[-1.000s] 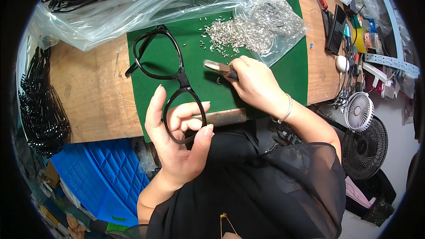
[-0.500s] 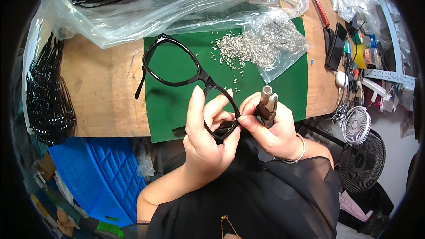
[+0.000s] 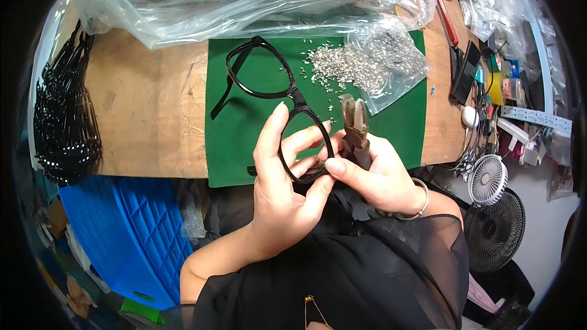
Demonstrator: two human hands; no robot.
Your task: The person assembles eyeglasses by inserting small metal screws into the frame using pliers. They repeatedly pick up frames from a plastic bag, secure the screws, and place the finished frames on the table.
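Note:
A black eyeglass frame [image 3: 298,99] is held tilted above the green mat [image 3: 235,150], one temple hanging at the far left. My left hand [image 3: 275,192] is closed on its nearer rim, thumb at the lower edge and fingers behind and through the opening. My right hand [image 3: 388,177] grips a pair of pliers [image 3: 355,125] with worn jaws pointing away from me. Its thumb and forefinger also pinch the outer corner of that rim. What lies between those fingertips is too small to make out. Beyond the hands lies a heap of tiny silvery metal pieces [image 3: 333,68].
A clear bag [image 3: 397,64] of similar pieces lies beside the heap. Plastic sheeting [image 3: 202,15] covers the table's back. Black glossy parts [image 3: 64,128] are piled at left, above a blue crate [image 3: 128,232]. A phone [image 3: 466,72] and a white fan [image 3: 487,180] are at right.
The eyeglass frame has turned a little clockwise, its far end shifting right. The pliers have tipped, so their jaws show more from the side. Both hands keep hold.

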